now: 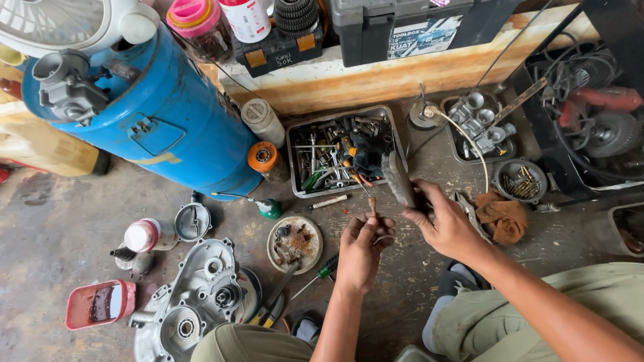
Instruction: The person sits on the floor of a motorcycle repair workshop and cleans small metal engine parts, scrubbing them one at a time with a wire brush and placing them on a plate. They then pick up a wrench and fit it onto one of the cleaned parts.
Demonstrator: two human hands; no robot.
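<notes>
My left hand (361,247) pinches a small rusty bolt (372,203) upright between its fingertips, above the concrete floor. My right hand (444,221) grips a dark wire brush (398,178) whose head points up and left, close beside the bolt. Both hands hover just in front of a metal tray (293,167) filled with wrenches, screwdrivers and other tools. My knees in olive trousers show at the bottom edge.
A blue cylinder (161,121) lies at the left with a carburettor (67,90) on it. An engine cover (194,302), a round dish of parts (295,243), spray cans, a brown rag (503,216), pliers and a bowl of screws (520,181) lie around.
</notes>
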